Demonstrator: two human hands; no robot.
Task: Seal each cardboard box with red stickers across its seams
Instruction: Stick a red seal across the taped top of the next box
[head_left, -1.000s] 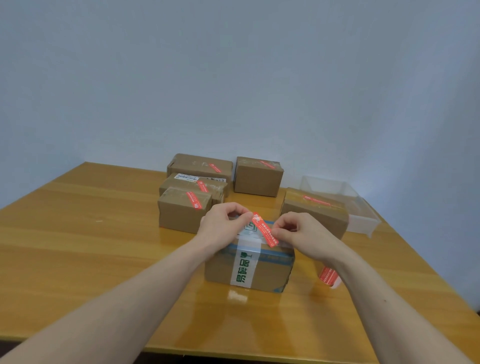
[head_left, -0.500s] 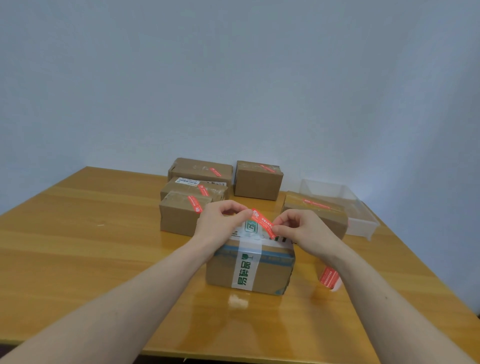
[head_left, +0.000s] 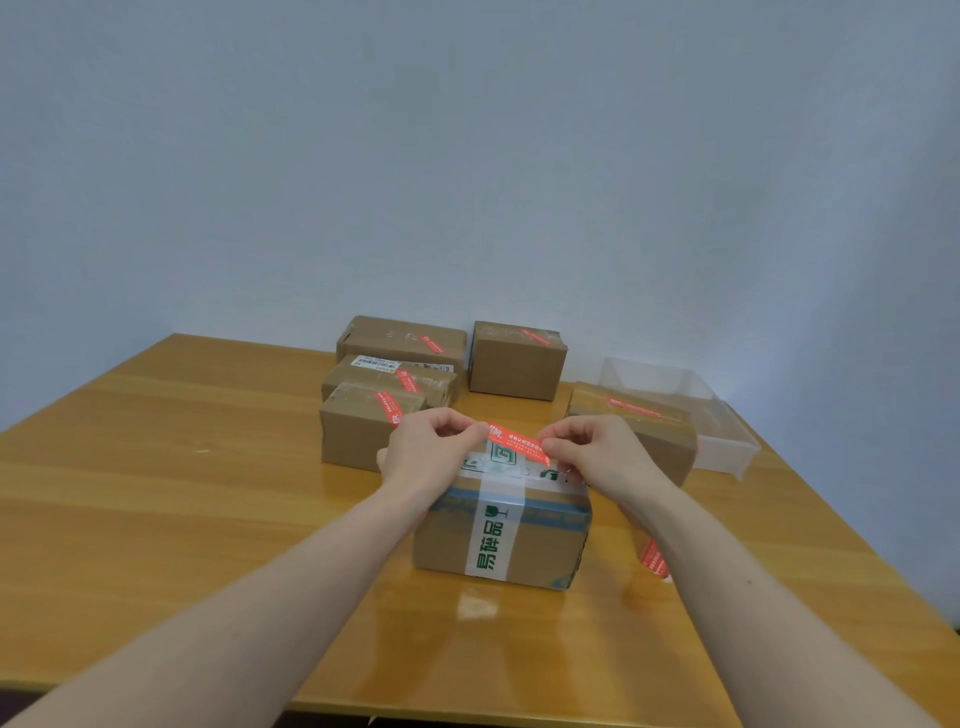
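The near box (head_left: 501, 535) has a white tape strip (head_left: 491, 540) down its front. Big green Chinese letters on it say 易碎品, with a small green wine glass sign above them. The red sticker (head_left: 518, 443) over the box has tiny white writing, too small to read. A white label (head_left: 378, 362) on a far box shows a barcode, also too small to read.

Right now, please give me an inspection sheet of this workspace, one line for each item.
Surface: wooden table, glossy.
Job's things: red sticker held above the front box; five back boxes already carry red stickers; sticker sheet lies partly hidden under the right forearm.
Clutter: clear plastic tray at right.
Hands: left hand and right hand each pinch one sticker end.
Cables: nothing seen.
Surroundings: plain pale wall.
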